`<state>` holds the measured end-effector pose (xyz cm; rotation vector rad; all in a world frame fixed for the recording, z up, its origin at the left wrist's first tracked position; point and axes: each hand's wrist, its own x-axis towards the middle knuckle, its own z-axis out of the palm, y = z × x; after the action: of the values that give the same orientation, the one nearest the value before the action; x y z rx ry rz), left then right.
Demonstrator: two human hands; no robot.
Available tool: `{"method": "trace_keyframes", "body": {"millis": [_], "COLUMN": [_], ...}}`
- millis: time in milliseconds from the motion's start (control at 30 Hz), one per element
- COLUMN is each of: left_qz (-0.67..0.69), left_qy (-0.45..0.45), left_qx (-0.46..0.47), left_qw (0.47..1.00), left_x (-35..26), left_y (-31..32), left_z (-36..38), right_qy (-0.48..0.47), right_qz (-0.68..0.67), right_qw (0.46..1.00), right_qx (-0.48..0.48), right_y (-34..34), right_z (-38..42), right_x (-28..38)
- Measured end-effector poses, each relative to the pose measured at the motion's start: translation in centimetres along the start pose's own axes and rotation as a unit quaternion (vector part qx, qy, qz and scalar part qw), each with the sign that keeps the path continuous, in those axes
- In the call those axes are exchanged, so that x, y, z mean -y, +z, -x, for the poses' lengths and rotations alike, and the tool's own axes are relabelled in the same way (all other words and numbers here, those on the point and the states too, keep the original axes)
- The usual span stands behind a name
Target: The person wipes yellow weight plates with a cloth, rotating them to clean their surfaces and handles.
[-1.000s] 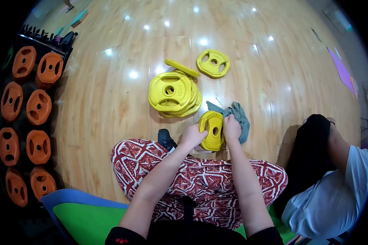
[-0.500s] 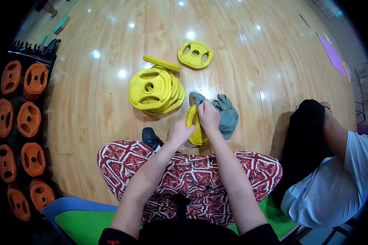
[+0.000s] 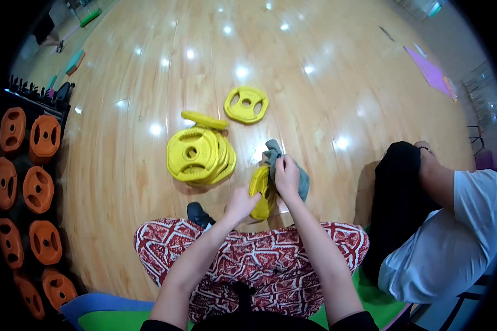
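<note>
My left hand [image 3: 242,203] is closed on the near-left edge of a yellow weight plate [image 3: 261,190], which stands tilted on its edge in front of my crossed legs. My right hand [image 3: 287,175] grips a bunched grey-green cloth [image 3: 302,185] against the plate's far right side. Part of the cloth sticks up above my knuckles, and the rest hangs to the right. To the left, several yellow plates form a leaning stack [image 3: 193,154], with one plate [image 3: 205,119] propped at its far side. Another yellow plate [image 3: 246,105] lies flat beyond it.
On the left stands a rack of orange weight plates [image 3: 45,243]. A person in a white shirt [image 3: 444,254] and black trousers sits close on my right. A black shoe [image 3: 199,215] is by my left knee. Under me lies a green mat [image 3: 113,321]; a purple mat [image 3: 428,70] is far right.
My view has tilted up, so the plates and hands appear lower. The cloth has been drawn in closer around my right hand and the held plate. The stack and the flat plate stay put.
</note>
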<state>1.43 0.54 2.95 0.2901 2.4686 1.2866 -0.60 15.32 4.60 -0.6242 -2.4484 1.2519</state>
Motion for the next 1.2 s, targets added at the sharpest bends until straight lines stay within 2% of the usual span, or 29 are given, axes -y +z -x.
{"method": "trace_keyframes", "body": {"millis": [100,133,200,233,267,333,400,467,500,533,600,667,733,767,833,933,1000,1033,1200], "left_qz": [-0.015,-0.012,-0.1,-0.127,-0.125,-0.066,-0.048,-0.006,0.009,0.011,0.021,0.02,0.02,0.021,0.018,0.032,0.033,0.032,0.035], "left_qy": [-0.003,0.0,0.095,0.108,0.104,0.133,0.102,0.106,0.084,0.081,0.135,0.099,0.082,0.081,0.024,0.009,0.021,0.037,0.063], "left_qx": [0.004,0.004,0.014,0.018,0.02,0.003,0.023,0.028,0.023,0.024,0.03,0.053,0.063,0.065,0.071,0.045,0.041,0.038,0.037], "left_qw": [1.0,1.0,0.99,0.986,0.987,0.989,0.993,0.994,0.996,0.996,0.99,0.993,0.994,0.994,0.997,0.998,0.998,0.998,0.997], "left_x": [-2.5,-2.6,-2.0,-1.2,-0.8,-1.0,-1.3,-1.1,-1.5,-1.4,-1.1,-1.2,-0.8,-0.8,-1.0,-1.3,-1.6,-1.7,-2.1], "left_y": [-1.1,-1.6,-3.0,-3.2,-3.0,-3.1,-2.5,-1.9,-2.0,-1.9,-2.1,-2.2,-1.9,-1.9,-2.4,-2.8,-3.0,-3.0,-2.2], "left_z": [0.1,0.1,-0.2,-0.5,-0.6,-0.7,-0.9,-0.9,-0.8,-0.8,-0.9,-0.8,-1.0,-1.1,-1.2,-1.4,-1.5,-1.4,-1.4], "right_qy": [-0.009,-0.01,-0.025,-0.015,-0.012,-0.024,-0.027,-0.209,-0.269,-0.267,-0.236,-0.203,-0.03,0.018,0.02,0.006,-0.216,-0.253,-0.215], "right_qz": [-0.016,-0.013,0.011,-0.008,-0.006,-0.124,-0.128,0.02,0.069,0.07,0.147,0.157,0.179,0.119,0.076,0.016,0.025,0.034,0.068], "right_qw": [0.989,0.989,0.957,0.953,0.952,0.97,0.971,0.955,0.938,0.938,0.946,0.953,0.962,0.971,0.978,0.985,0.962,0.949,0.952], "right_qx": [0.149,0.147,0.29,0.302,0.306,0.209,0.201,0.209,0.206,0.209,0.166,0.162,0.202,0.208,0.191,0.169,0.166,0.185,0.207], "right_y": [-3.4,-4.2,-5.5,-5.5,-5.0,-4.2,-3.7,-3.3,-3.0,-2.9,-2.2,-2.1,-2.4,-2.2,-2.3,-2.9,-3.3,-3.1,-2.2], "right_z": [0.0,0.2,0.6,0.7,0.8,0.5,0.9,1.7,1.9,1.8,1.4,0.2,-0.8,-1.3,-1.3,-0.4,0.6,0.9,0.5], "right_x": [1.8,1.6,1.0,0.5,0.1,0.5,2.1,4.0,4.2,3.8,2.4,0.6,-1.4,-2.9,-1.6,2.4,4.1,4.3,2.7]}}
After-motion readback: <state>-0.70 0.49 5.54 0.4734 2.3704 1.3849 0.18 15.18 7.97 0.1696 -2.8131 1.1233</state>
